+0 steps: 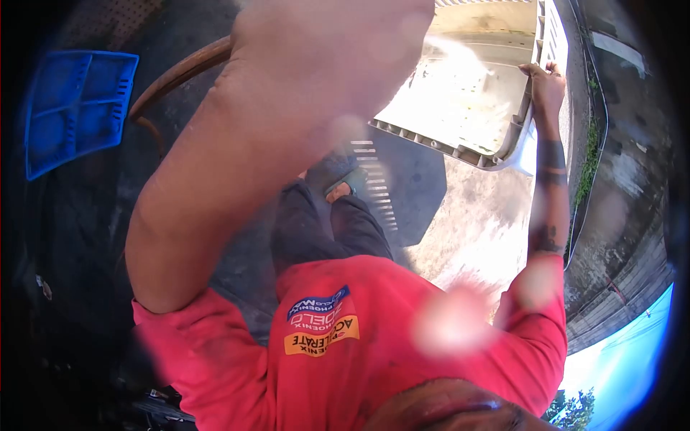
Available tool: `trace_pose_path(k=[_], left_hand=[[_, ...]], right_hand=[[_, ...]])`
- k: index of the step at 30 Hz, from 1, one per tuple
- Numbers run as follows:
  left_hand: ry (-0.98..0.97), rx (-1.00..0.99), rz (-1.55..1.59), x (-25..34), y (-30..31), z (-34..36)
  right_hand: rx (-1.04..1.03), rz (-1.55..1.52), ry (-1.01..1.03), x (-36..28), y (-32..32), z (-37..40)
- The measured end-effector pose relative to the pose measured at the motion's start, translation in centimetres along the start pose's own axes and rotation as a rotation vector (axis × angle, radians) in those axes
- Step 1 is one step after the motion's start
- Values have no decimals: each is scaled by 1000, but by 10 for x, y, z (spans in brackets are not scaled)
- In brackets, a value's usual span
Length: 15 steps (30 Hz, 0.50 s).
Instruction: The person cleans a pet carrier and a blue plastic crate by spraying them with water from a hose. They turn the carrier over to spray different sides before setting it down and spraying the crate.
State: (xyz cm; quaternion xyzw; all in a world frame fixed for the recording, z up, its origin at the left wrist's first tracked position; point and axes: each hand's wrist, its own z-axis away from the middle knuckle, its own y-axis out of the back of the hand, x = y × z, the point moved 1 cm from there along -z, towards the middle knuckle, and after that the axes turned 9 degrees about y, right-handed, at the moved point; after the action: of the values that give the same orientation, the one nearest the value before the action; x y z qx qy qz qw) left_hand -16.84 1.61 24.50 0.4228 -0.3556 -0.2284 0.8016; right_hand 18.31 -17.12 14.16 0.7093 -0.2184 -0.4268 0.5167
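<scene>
A white plastic crate (431, 140) is tilted at the upper right, with its open inside facing the camera and sunlight glaring in it. My right hand (548, 90) is closed on the crate's right edge, the thumb over the rim. My left hand (330, 43) is raised very close to the camera at the top and overlaps the crate's left part from this view. Its fingers are cut off or hidden, so whether it touches the crate does not show.
A blue plastic crate (79, 108) lies at the upper left. Beside it is a curved brown bar (183, 68). My feet stand on the floor at the centre, near a slatted shadow. A concrete wall (622, 151) with green plants (591, 147) runs along the right.
</scene>
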Motion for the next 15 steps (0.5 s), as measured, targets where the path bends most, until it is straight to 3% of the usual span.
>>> trace_pose_path(k=[3,5,8,11,15], left_hand=[[7,-2,-65,-7,-10,-32],[18,169,-124,-6,-36,-53],[56,27,-56,3,-27,-66],[70,135,-78,5,-28,-74],[94,134,-60,4,-28,-84]], right_hand=[[-8,-9,4,8,-5,-5],[-48,11,-27,-11,1,3],[-26,-6,30,-12,1,1],[8,11,67,-25,3,7],[4,-2,45,-32,5,9]])
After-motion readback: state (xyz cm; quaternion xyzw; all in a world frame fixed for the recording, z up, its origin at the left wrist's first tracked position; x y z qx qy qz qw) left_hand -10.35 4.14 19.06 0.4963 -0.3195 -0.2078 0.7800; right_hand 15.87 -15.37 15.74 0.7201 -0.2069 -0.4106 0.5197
